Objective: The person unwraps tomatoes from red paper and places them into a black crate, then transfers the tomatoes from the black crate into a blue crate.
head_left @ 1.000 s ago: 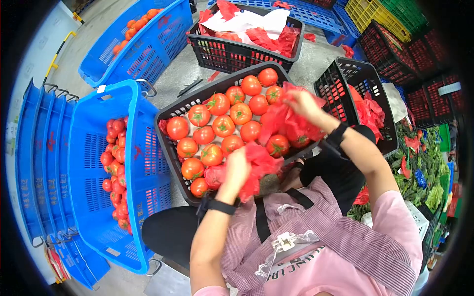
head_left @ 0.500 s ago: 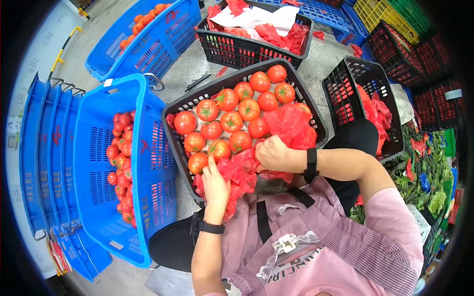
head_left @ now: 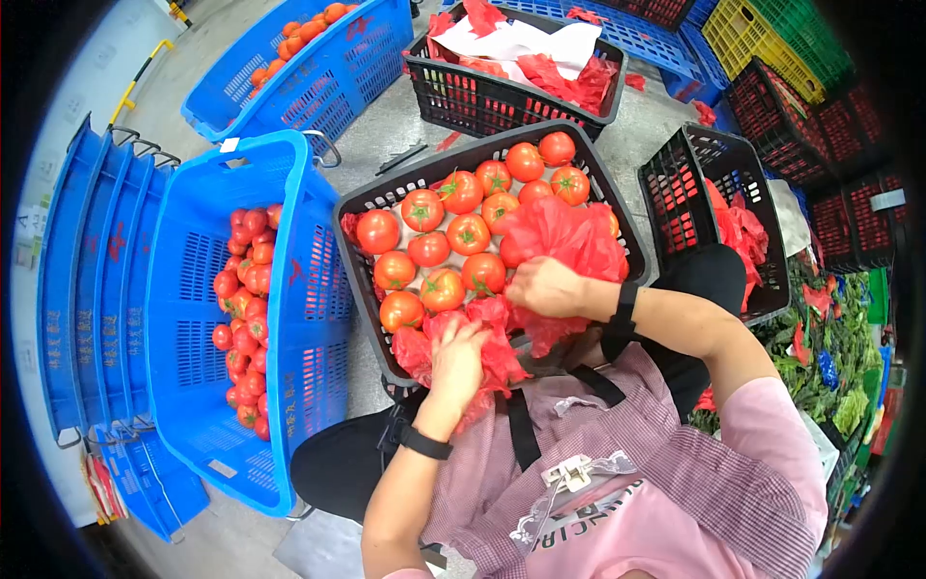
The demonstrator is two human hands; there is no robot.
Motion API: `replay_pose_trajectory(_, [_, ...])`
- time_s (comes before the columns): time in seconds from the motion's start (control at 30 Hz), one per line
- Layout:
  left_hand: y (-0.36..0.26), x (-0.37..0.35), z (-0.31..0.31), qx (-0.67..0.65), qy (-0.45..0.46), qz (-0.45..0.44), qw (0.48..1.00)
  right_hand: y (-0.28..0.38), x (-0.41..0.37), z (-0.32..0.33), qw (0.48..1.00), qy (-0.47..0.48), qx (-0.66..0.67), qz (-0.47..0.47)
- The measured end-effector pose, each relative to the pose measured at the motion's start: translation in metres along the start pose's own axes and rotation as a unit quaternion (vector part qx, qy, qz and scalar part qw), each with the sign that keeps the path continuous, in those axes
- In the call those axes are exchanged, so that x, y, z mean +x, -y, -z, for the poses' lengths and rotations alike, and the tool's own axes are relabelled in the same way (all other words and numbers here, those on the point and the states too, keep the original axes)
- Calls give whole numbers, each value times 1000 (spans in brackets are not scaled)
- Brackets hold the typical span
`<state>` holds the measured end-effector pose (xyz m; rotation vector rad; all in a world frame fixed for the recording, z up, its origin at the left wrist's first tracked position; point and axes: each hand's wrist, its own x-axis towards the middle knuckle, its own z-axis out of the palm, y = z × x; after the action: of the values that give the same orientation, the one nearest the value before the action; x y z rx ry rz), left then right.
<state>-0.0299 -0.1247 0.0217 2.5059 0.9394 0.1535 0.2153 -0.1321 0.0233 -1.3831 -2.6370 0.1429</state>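
Many tomatoes (head_left: pixel 469 234) are resting in a black crate (head_left: pixel 463 162), from eight to one o'clock. Near seven, the left hand (head_left: pixel 456 365) is lying, fingers spread, on red film (head_left: pixel 413 353); near four, the right hand (head_left: pixel 545 288) is pinching more. Any hard tug is probably risking bruised fruit.

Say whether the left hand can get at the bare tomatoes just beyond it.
Probably yes: the left hand is on red film, and the nearest bare tomatoes sit just past it in the dark crate, uncovered on top. Mainly the film's ruffled edge lies between.
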Motion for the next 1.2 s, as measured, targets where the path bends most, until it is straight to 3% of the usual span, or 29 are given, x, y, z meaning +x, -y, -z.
replay_pose_trajectory(0.13, [-5,-6,15,-83,38,9,996,-48,-13,19,984,-85,9,-159])
replay_pose_trajectory(0.2, [4,-6,23,-27,30,91,995,-70,-24,33,969,-103,27,-224])
replay_pose_trajectory(0.23, [8,-5,29,-38,-20,152,988,-66,-22,44,969,-99,27,-223])
replay_pose_trajectory(0.27, [9,-4,36,-30,-46,208,977,-59,-20,53,978,-98,52,-177])
replay_pose_trajectory(0.33, [16,-2,37,-38,-34,203,978,-35,-6,59,987,-68,107,-94])
replay_pose_trajectory(0.37, [14,1,37,-37,-34,203,978,-19,3,60,994,-43,99,-8])
replay_pose_trajectory(0.4, [11,4,36,-26,-13,214,977,-8,9,48,995,49,62,55])
replay_pose_trajectory(0.43, [8,6,35,-14,10,224,975,6,13,38,993,34,50,104])
replay_pose_trajectory(0.53, [9,5,18,10,34,180,983,20,25,5,985,93,-1,146])
replay_pose_trajectory(0.6, [5,4,9,27,9,108,994,9,27,-2,977,86,-6,194])
replay_pose_trajectory(0.73, [5,10,12,3,-49,145,988,5,27,-6,955,36,-21,294])
replay_pose_trajectory(0.77, [8,10,15,-23,-71,167,983,5,27,-7,956,1,-11,292])
replay_pose_trajectory(0.8, [12,12,20,-8,11,235,972,5,27,-7,956,1,-12,292])
replay_pose_trajectory(0.93, [23,14,34,1,88,254,963,12,30,-14,955,48,-41,291])
replay_pose_trajectory(1.0, [27,14,31,5,70,171,983,13,32,-13,954,82,-74,278])
replay_pose_trajectory(1.1, [27,15,15,-29,-6,185,982,4,39,-5,959,77,-43,270])
replay_pose_trajectory(1.17, [36,18,5,-32,-44,176,983,-5,40,-5,975,40,26,215])
replay_pose_trajectory(1.2, [42,28,6,-75,-115,140,981,-8,39,-5,975,41,27,216])
